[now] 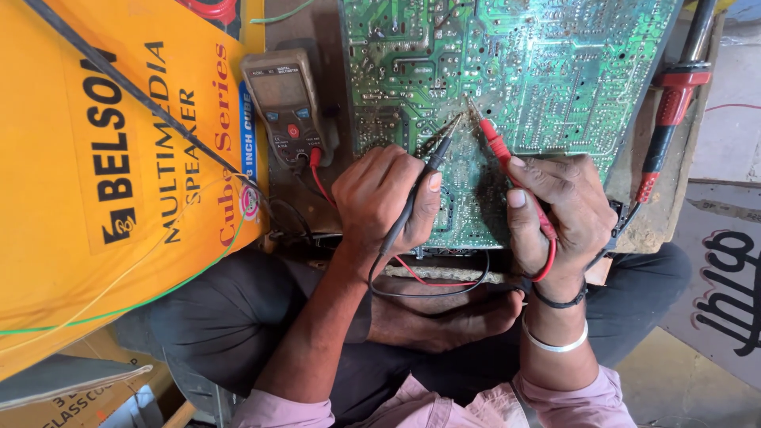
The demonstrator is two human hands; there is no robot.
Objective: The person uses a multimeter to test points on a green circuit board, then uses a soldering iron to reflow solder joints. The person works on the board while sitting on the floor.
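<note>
Nearest, the left hand [384,202] grips a black probe [420,186], the right hand [567,210] a red probe [507,162]; both tips slant far toward the green circuit board [547,71], converging.

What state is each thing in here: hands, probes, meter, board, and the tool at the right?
left hand: closed around the black probe
black probe: tilted, tip on the board
right hand: closed around the red probe
red probe: tilted, tip on the board
circuit board: solder side up, lying flat
multimeter: face up, leads plugged in, reading too faint to tell
soldering iron: lying unheld at the board's right edge
yellow box: closed
</note>
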